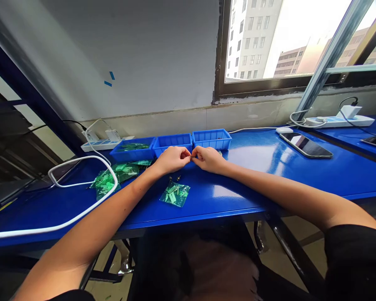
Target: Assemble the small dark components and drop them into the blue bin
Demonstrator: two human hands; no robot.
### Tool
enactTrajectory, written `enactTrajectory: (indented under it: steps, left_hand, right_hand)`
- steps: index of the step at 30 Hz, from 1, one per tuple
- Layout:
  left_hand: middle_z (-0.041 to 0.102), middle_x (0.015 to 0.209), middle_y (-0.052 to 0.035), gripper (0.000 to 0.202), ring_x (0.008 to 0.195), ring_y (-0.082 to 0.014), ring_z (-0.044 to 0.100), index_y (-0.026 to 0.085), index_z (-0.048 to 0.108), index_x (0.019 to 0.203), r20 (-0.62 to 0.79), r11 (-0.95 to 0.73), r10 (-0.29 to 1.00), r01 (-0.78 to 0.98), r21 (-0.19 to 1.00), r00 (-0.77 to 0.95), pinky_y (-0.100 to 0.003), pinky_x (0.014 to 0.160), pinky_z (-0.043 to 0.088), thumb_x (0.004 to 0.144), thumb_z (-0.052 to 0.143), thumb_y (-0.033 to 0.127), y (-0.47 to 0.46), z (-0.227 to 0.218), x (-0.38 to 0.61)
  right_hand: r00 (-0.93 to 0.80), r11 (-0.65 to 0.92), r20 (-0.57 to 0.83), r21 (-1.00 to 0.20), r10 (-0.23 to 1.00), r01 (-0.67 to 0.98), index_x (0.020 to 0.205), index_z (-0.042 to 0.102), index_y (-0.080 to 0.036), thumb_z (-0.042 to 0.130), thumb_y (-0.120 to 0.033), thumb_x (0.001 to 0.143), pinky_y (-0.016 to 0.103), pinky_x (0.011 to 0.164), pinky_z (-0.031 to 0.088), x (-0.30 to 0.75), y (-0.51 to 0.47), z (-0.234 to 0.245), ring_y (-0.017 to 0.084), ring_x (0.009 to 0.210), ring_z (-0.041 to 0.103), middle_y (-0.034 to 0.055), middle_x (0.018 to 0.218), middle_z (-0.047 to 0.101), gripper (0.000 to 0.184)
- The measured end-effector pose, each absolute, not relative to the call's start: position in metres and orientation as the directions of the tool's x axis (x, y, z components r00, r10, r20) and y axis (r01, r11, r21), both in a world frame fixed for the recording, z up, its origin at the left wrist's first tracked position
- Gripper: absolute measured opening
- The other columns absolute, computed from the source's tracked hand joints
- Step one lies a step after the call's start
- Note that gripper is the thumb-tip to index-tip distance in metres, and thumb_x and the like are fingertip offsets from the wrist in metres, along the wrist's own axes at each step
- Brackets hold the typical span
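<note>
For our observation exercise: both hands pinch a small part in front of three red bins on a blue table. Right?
No. The head view shows blue bins, not red. The left hand and right hand pinch a small part in front of them on the blue table.

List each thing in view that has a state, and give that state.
left hand, pinching small part
right hand, pinching the same part
left bin, holds green bags
nearest green bag, lying flat, filled
smartphone, face up, screen dark
right power strip, charger plugged in
</note>
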State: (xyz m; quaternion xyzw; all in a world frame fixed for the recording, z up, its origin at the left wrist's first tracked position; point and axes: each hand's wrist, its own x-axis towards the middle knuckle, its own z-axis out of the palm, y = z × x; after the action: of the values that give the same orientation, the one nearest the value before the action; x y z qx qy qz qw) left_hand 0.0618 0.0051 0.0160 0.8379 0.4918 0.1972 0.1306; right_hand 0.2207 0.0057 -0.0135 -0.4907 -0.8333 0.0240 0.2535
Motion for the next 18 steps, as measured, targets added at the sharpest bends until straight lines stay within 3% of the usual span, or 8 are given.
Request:
enactTrajectory:
  steps: [5,18]
  left_hand:
    - [0.071,0.078,-0.0022,0.021,0.072,-0.0172,0.064,0.017,0.067,0.087,0.251,-0.456,0.883,0.853,0.254,0.397,-0.024,0.056,0.038,0.075,0.051,0.026,-0.002,0.019,0.065]
    - [0.070,0.083,-0.0031,0.021,0.077,-0.0201,0.064,0.019,0.065,0.090,0.318,-0.459,0.854,0.884,0.089,0.411,-0.026,0.060,0.041,0.079,0.050,0.029,-0.009,0.020,0.067]
  right_hand:
    - [-0.364,0.527,0.400,-0.457,0.841,0.716,0.081,0.058,-0.016,0.057,-0.013,0.077,0.021,0.053,0.025,0.220,0.009,-0.014,0.007,0.050,0.039,-0.0082,0.052,0.046,0.005]
    - [-0.417,0.504,0.320,-0.725,0.850,0.470,0.072,0.054,-0.015,0.051,-0.018,0.075,0.020,0.045,0.020,0.227,0.010,-0.008,0.004,0.042,0.028,-0.0124,0.043,0.032,0.005]
